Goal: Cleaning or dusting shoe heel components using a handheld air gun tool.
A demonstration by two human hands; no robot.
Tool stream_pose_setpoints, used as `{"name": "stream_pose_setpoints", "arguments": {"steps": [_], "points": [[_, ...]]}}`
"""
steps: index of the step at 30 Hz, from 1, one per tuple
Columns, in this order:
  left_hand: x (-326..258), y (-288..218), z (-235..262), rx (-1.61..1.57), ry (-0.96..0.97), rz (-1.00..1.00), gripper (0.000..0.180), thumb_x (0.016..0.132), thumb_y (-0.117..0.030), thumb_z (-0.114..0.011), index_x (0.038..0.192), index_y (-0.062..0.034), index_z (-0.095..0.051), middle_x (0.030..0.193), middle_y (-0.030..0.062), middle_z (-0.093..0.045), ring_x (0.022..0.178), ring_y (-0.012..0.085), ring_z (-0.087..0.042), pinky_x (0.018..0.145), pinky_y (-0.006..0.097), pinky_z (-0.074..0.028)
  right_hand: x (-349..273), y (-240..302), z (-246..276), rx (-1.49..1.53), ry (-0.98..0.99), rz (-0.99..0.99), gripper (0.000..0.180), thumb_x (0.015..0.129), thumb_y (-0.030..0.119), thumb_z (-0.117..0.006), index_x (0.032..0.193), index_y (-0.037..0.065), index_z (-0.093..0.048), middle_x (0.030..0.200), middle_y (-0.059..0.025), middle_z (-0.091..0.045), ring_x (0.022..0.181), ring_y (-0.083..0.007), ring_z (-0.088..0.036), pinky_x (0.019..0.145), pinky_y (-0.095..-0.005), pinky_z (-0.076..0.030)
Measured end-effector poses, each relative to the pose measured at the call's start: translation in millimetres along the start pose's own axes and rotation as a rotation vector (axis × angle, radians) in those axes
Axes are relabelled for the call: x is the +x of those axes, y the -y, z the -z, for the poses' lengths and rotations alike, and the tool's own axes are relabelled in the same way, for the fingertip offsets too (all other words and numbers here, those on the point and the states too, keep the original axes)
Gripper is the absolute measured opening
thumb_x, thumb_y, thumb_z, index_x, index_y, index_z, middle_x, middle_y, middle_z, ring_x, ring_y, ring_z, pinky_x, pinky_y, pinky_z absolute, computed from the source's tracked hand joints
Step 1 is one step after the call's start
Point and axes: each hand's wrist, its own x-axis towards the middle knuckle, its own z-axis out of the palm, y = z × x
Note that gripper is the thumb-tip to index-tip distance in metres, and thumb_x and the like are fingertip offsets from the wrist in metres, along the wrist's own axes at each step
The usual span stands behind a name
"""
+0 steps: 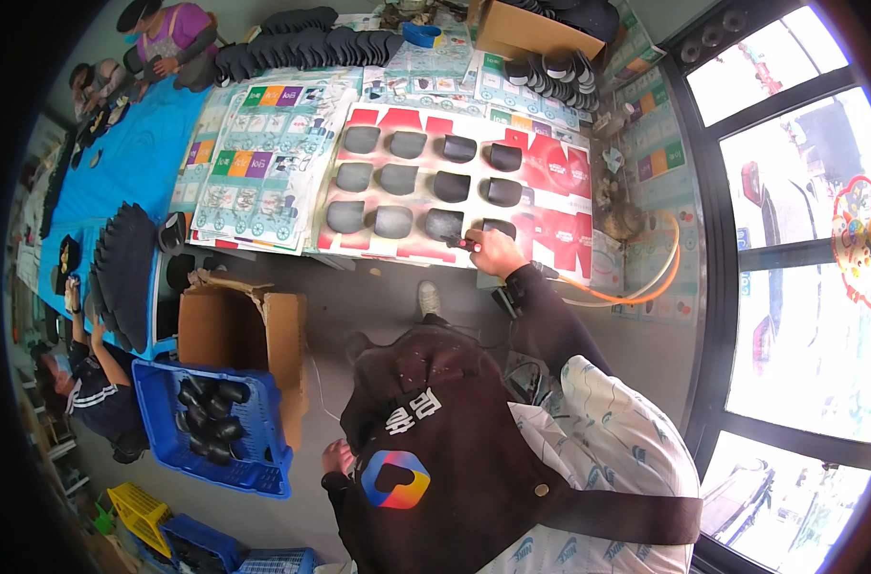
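The person is wearing a dark brown apron bearing a rainbow-coloured logo, a white patterned shirt, long black sleeves and a light shoe.

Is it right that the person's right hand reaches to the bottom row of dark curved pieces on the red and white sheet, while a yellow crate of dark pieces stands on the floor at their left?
Not quite. The head view shows the crate is blue. The right hand does reach the bottom row of dark curved pieces on the red and white sheet.
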Motion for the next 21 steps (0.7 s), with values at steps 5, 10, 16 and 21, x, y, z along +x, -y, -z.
{"name": "stream_pose_setpoints", "arguments": {"steps": [5,10,16,21], "points": [[5,13,-6,0.177,-0.153,-0.100,0.040,0.102,-0.028,-0.059,0.133,-0.0023,-0.056,0.115,0.0198,-0.071,0.097,0.0300,-0.070,0.085,0.041,-0.056,-3,6,5,0.054,-0.034,0.088,0.032,0.082,0.015,-0.055,0.108,0.011,-0.071,0.084,-0.0258,-0.069,0.085,-0.0462,-0.068,0.079,-0.0570,-0.053],[6,-9,-16,0.173,-0.162,-0.034,0.040,0.102,-0.031,-0.060,0.132,-0.0042,-0.058,0.115,0.0180,-0.072,0.098,0.0280,-0.071,0.085,0.041,-0.056,-3,-20,-1,-0.007,-0.032,0.069,0.026,0.082,0.013,-0.055,0.104,0.010,-0.068,0.086,-0.0252,-0.068,0.085,-0.0472,-0.066,0.076,-0.0573,-0.051],[-4,12,-15,0.157,-0.177,-0.079,0.041,0.103,-0.032,-0.058,0.133,-0.0044,-0.057,0.116,0.0184,-0.072,0.100,0.0292,-0.070,0.088,0.042,-0.055,1,-35,-1,-0.032,-0.007,0.070,0.025,0.081,0.013,-0.060,0.104,0.010,-0.069,0.086,-0.0256,-0.068,0.086,-0.0481,-0.065,0.075,-0.0567,-0.051],[-13,-17,-47,0.125,-0.224,0.100,0.041,0.104,-0.029,-0.057,0.136,-0.0030,-0.055,0.117,0.0204,-0.071,0.102,0.0323,-0.070,0.094,0.046,-0.054,3,-39,9,-0.043,0.036,0.081,0.023,0.081,0.012,-0.063,0.103,0.009,-0.069,0.087,-0.0248,-0.068,0.086,-0.0470,-0.066,0.074,-0.0545,-0.051]]}}
